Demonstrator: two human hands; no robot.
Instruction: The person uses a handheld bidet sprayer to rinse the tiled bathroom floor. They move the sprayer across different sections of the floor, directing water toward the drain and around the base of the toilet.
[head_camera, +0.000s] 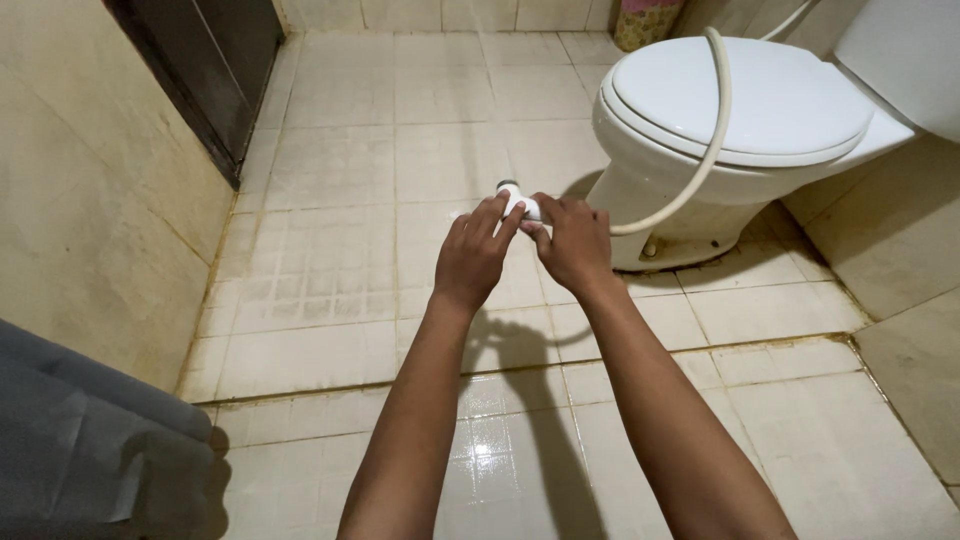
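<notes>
Both grips pinch the small white plastic sprayer head (516, 200): left hand (472, 256), right hand (574, 242), its smooth hose (712, 150) curving over the glossy toilet (760, 100).

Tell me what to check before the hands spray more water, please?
1. Both hands on sprayer: left hand and right hand grip the white spray head - ok.
2. Nozzle aimed at the floor: cannot tell.
3. Hose unkinked: drapes smoothly over the toilet lid - ok.
4. Lid shut: ok.
5. Floor dry underfoot: shiny wet tiles near the person - not ok.
</notes>
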